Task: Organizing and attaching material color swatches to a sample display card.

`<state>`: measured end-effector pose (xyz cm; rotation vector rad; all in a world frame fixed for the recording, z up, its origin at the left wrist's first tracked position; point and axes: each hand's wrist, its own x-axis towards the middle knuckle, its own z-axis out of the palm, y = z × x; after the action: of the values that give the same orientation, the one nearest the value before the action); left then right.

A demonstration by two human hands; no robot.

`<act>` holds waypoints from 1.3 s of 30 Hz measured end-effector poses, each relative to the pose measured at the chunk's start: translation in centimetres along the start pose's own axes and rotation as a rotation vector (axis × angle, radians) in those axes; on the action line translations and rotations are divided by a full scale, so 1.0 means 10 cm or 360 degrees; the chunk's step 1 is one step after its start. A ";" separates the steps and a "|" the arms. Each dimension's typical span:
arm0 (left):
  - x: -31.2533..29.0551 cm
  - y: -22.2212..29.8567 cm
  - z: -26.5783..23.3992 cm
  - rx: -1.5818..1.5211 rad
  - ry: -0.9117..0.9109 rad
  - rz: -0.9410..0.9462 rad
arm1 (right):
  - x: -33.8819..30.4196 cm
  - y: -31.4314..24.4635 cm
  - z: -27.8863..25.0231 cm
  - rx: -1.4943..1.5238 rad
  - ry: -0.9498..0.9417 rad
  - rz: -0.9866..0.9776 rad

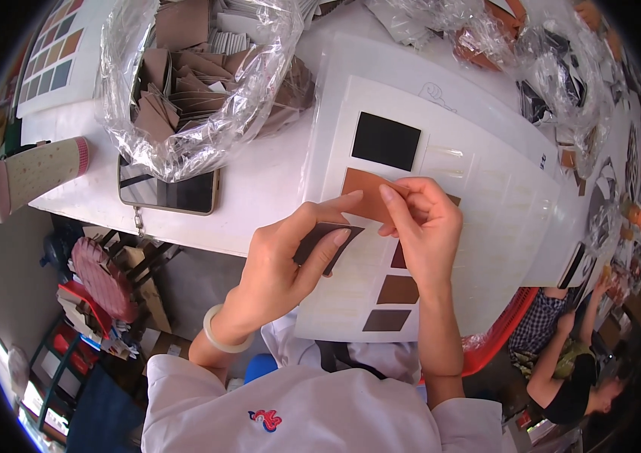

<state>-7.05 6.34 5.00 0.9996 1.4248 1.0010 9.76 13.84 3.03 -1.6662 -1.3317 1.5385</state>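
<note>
A white sample sheet (486, 257) lies in front of me with a column of coloured swatches. At its top is a black swatch (386, 141); below it, my right hand (430, 230) pinches the right edge of an orange-brown swatch (360, 189). My left hand (275, 253) is closed around dark brown swatches (310, 240), their count unclear, and its index finger reaches to the orange-brown one. Lower in the column are a dark red swatch (397, 257), partly behind my right hand, a brown swatch (398, 289) and a grey-brown swatch (387, 320). Pale strips line the sheet's other columns.
A clear plastic bag (120, 113) full of brown swatches stands at the back left, with a phone (169, 192) before it. A pale cylindrical object (37, 174) sits at the table's left edge. More bagged pieces (562, 75) lie back right. Another person (569, 377) is at the right.
</note>
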 end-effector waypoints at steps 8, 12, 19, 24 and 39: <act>0.08 -0.10 0.06 0.0208 0.0022 0.0086 | -0.04 0.12 -0.07 -0.0185 0.0093 -0.0293; 0.08 -0.08 0.06 0.0237 0.0027 0.0061 | -0.06 0.15 -0.07 -0.0122 0.0132 -0.0336; 0.10 -0.04 0.07 0.0298 -0.0074 0.0017 | -0.04 0.18 -0.09 -0.0151 0.0161 -0.0346; 0.08 -0.01 0.06 0.0275 -0.0049 -0.0008 | -0.05 0.17 -0.06 -0.0166 0.0176 -0.0365; -0.18 -0.04 0.05 0.0300 -0.0357 0.0061 | -0.55 0.08 -0.37 -0.0094 -0.0673 -0.0020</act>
<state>-6.42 4.52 5.15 1.2405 1.3337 0.7646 14.19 9.55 5.68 -1.4078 -1.6050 1.9343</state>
